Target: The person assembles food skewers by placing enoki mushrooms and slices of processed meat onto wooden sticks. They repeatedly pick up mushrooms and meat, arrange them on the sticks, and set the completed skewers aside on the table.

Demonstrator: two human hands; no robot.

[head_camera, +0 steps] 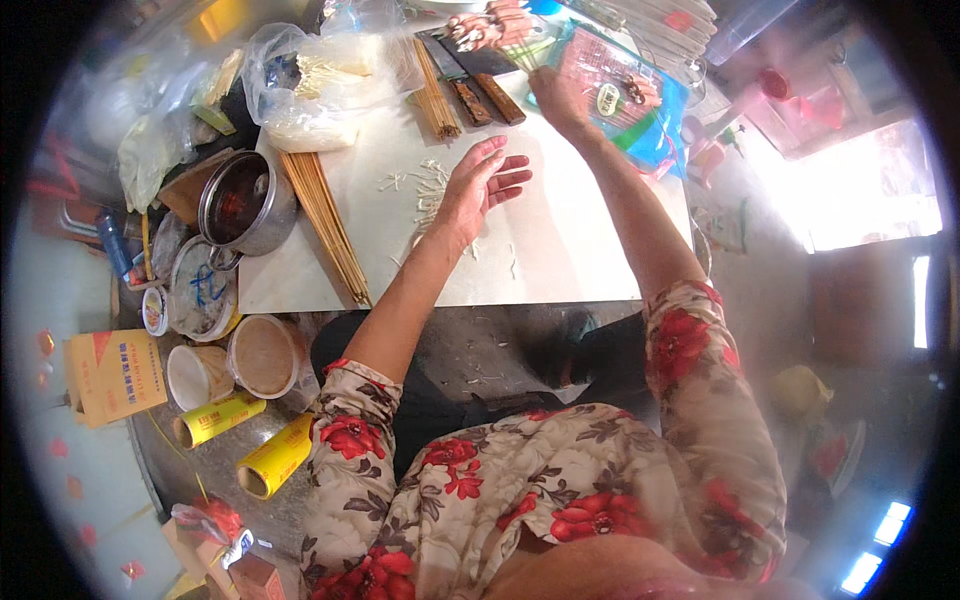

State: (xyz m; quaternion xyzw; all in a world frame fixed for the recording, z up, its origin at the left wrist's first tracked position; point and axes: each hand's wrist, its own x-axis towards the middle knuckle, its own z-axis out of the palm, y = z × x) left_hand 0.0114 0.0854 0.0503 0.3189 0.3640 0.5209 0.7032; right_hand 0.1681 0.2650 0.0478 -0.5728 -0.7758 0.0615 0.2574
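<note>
My left hand (pixel 477 186) is held over the white board (pixel 585 247), fingers apart and holding nothing. Scattered pale enoki mushroom strands (pixel 430 191) lie on the board beside and beneath it. At the back right, my right hand (pixel 559 99) grips the thin ends of several skewers (pixel 525 55). Pinkish meat rolls with pale ends (pixel 491 26) are bunched at the far end of those skewers. Close to this hand lies a blue-edged plastic package of sliced meat (pixel 592 71), with one small roll (pixel 641 90) resting on top.
Bundles of bamboo skewers (pixel 326 225) (pixel 435 90) lie left and back, near a wooden-handled knife (pixel 499 97). A clear bag of enoki (pixel 315 97) sits at back left. A metal pot (pixel 244 202), tubs (pixel 262 356) and yellow wrap rolls (pixel 276 456) stand along the left.
</note>
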